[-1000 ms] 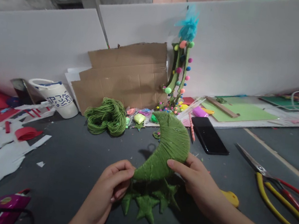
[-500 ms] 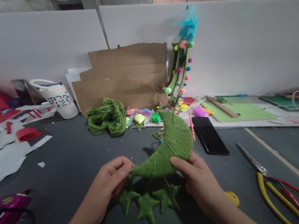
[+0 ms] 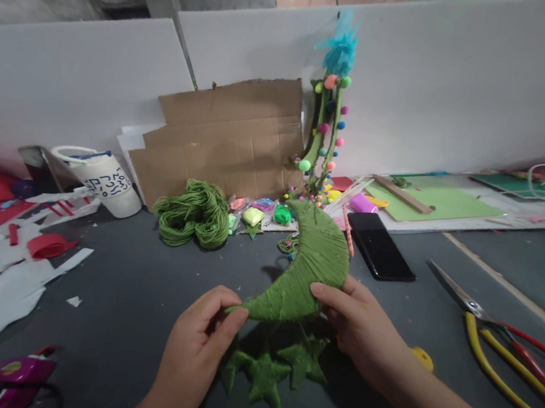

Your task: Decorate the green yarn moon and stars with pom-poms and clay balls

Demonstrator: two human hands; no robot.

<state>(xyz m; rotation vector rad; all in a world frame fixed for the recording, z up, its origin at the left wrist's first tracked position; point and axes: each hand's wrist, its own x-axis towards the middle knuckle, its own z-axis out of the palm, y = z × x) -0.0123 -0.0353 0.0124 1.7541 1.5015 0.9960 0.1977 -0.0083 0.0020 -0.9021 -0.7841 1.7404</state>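
Observation:
A crescent moon wrapped in green yarn [image 3: 311, 268] is held up above the dark table. My right hand [image 3: 362, 321] grips its lower right side, thumb on the front and fingers behind. At its lower left tip, my left hand [image 3: 203, 341] pinches the pointed end between thumb and fingers. Below the moon are several green stars; the middle star [image 3: 265, 376] shows fully, the right star [image 3: 303, 360] overlaps it slightly, and my left hand partly hides the left star [image 3: 231, 368].
Behind lie a green yarn skein [image 3: 194, 214], cardboard [image 3: 225, 139] and a pompom-trimmed decoration [image 3: 332, 119]. At right are a black phone [image 3: 380, 247] and large scissors [image 3: 475, 311]. White and red scraps [image 3: 5, 277], a white cup [image 3: 110, 184] and a purple tool [image 3: 17, 378] sit left.
My left hand has shifted its thumb up onto the moon's tip and covers more of the left star. The moon and my right hand stay almost in place.

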